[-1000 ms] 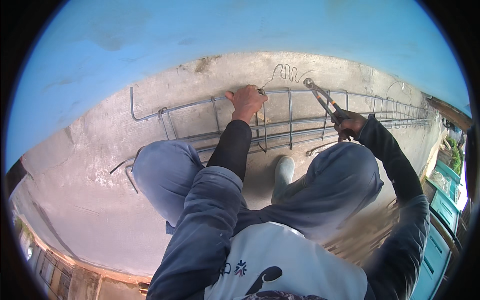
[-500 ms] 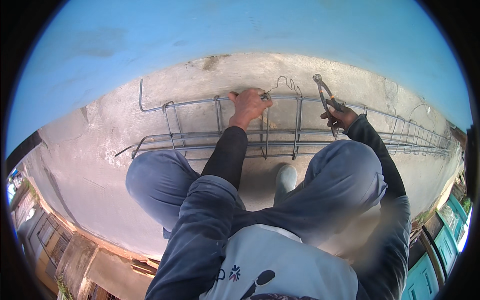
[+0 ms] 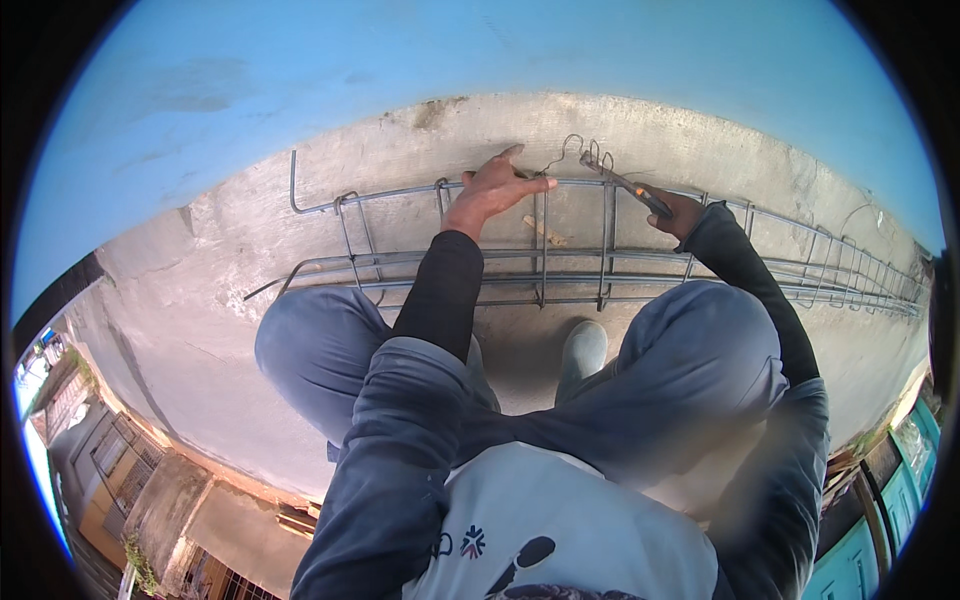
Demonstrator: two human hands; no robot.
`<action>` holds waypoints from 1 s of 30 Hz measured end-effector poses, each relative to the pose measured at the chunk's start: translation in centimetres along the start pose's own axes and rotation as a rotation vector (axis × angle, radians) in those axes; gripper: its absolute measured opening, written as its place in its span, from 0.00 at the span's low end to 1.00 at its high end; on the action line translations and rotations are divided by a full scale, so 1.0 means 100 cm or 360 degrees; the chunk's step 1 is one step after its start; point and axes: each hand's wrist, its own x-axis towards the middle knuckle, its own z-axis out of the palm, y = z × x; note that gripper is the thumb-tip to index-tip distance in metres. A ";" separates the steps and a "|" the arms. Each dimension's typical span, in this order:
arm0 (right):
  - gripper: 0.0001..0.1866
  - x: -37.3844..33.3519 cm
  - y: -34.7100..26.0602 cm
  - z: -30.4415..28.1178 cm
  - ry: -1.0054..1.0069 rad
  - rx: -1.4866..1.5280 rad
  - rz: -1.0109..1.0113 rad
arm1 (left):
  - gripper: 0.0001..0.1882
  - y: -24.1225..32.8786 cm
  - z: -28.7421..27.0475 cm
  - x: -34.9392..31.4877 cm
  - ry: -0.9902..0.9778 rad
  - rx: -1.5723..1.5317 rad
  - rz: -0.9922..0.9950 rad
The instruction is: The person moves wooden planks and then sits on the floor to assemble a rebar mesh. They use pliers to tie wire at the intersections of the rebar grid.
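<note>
My left hand (image 3: pixel 490 192) rests at the top bar of a steel rebar cage (image 3: pixel 606 245), its thumb and a finger spread apart. In my right hand (image 3: pixel 680 215) is a pair of long-handled pincers (image 3: pixel 630 186), tilted with the jaws pointing up and left. The jaws are at a thin, bent tie wire (image 3: pixel 567 139) that rises in loops above the top bar, between my two hands. Whether they grip the wire I cannot make out. Beside my left hand, a stirrup crosses the long bars.
The cage lies across a concrete surface (image 3: pixel 200 370) in front of my knees, stretching far right. My boots (image 3: pixel 584 352) stand close to its near bars. A blue surface (image 3: pixel 480 50) lies beyond the concrete. A small brownish scrap (image 3: pixel 545 232) lies inside the cage.
The pincers have swung left and down, from upright to the looped wire. My left hand has shifted slightly left and its fingers have spread away from the bar joint.
</note>
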 end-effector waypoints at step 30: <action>0.34 0.004 -0.034 0.176 -0.0261 0.1741 0.0736 | 0.25 -0.014 0.007 0.000 0.0023 0.0067 0.0094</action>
